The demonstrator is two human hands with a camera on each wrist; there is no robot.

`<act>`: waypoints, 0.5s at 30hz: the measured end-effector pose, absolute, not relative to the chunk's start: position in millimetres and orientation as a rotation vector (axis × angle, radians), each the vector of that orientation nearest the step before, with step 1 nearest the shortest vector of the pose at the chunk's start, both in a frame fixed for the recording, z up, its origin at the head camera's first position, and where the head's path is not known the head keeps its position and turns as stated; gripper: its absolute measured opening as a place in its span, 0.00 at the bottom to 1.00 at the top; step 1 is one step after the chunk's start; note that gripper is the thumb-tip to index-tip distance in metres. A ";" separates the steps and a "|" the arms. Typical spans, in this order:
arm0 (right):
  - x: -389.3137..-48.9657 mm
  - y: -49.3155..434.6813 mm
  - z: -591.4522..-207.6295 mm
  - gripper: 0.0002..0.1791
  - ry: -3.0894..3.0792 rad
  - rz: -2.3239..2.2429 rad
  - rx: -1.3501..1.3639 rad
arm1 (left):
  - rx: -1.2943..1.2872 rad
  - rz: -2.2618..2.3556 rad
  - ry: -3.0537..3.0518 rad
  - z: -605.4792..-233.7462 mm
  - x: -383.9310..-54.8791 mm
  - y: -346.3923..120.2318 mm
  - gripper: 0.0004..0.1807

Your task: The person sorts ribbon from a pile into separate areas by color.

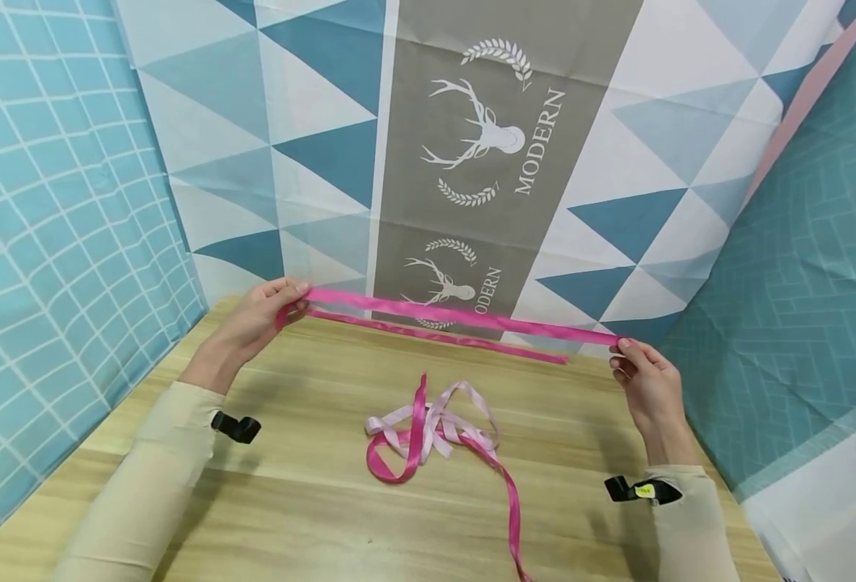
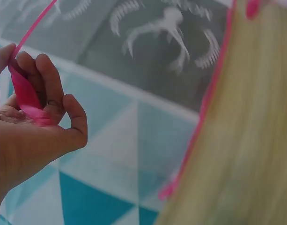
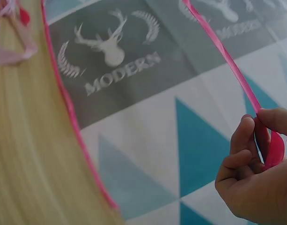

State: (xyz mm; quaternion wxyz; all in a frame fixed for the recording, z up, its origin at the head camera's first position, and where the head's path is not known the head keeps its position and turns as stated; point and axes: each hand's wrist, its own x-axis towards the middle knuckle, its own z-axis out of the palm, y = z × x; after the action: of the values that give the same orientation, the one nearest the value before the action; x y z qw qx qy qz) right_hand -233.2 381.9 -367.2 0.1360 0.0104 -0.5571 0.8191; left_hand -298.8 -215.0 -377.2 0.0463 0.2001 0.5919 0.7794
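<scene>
A bright pink ribbon [image 1: 442, 314] is stretched taut between both hands, above the far edge of the table. My left hand [image 1: 262, 317] pinches one end between thumb and fingers, and part of the ribbon [image 2: 24, 91] lies in the palm in the left wrist view. At the other end my right hand [image 1: 648, 384] pinches it, with a short tail looping into the palm in the right wrist view. Below it, a second length of pink ribbon [image 1: 442, 335] runs along the table's far edge.
A tangle of pale pink ribbon [image 1: 464, 424] and darker pink ribbon [image 1: 512, 501] lies mid-table, one strand trailing toward the near edge. The wooden table [image 1: 311, 501] meets a patterned cloth backdrop [image 1: 333, 162]. Tiled-pattern cloth [image 1: 56, 202] hangs on the left.
</scene>
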 end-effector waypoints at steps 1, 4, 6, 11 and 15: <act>-236.0 384.6 -372.2 0.06 -1.619 2.377 0.018 | 0.589 2.363 1.829 -382.1 -302.0 -219.8 0.09; -244.5 391.9 -388.0 0.06 -1.659 2.398 0.000 | 0.492 2.307 1.945 -397.2 -309.7 -234.0 0.10; -249.6 395.4 -398.5 0.07 -1.695 2.414 -0.003 | 0.422 2.233 2.053 -406.4 -314.4 -244.1 0.12; -260.1 403.0 -420.5 0.08 -1.745 2.472 -0.031 | 0.303 1.960 2.332 -421.6 -331.6 -266.5 0.17; -271.2 409.1 -432.4 0.07 -1.794 2.474 -0.093 | 0.227 1.770 2.468 -426.8 -354.5 -277.2 0.26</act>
State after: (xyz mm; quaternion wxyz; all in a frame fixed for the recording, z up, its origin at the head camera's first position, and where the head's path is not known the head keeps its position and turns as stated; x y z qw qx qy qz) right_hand -271.2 409.1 -432.4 0.0422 -0.0303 -0.5862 0.8085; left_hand -354.5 -277.2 -426.8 0.0480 0.0743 0.8095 0.5805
